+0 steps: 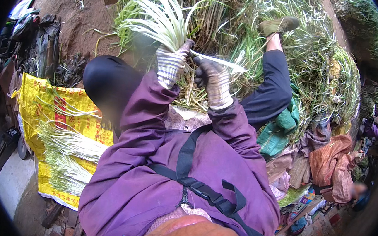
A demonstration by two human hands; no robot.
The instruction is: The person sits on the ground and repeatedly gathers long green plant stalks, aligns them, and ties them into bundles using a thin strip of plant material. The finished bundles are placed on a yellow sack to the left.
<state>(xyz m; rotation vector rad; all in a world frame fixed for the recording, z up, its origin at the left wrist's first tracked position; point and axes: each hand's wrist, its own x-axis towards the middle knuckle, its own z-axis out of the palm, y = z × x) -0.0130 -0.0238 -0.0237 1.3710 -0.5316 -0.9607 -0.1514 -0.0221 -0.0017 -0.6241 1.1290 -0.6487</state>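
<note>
My left hand [172, 61], in a striped knit glove with dark fingers, is closed around a fanned bunch of pale green-white plant stalks [164, 16]. Close on its right is my right hand [214, 81], gloved alike, with its fingers curled. One white stalk [230, 64] runs from beside the left hand past the right fingertips; whether the right fingers grip it cannot be told. On the left, a yellow printed plastic sack [33, 103] lies flat, bearing laid-out bundles of similar stalks [70, 140] and a few loose ones.
A large heap of tangled green and dry stalks [311, 75] spreads ahead and right, with my shoe [279, 26] on it. Bare brown soil [77, 32] shows upper left. A green woven sack [274, 136] lies beside my right leg. Another person in a red checked garment [331, 162] is at right.
</note>
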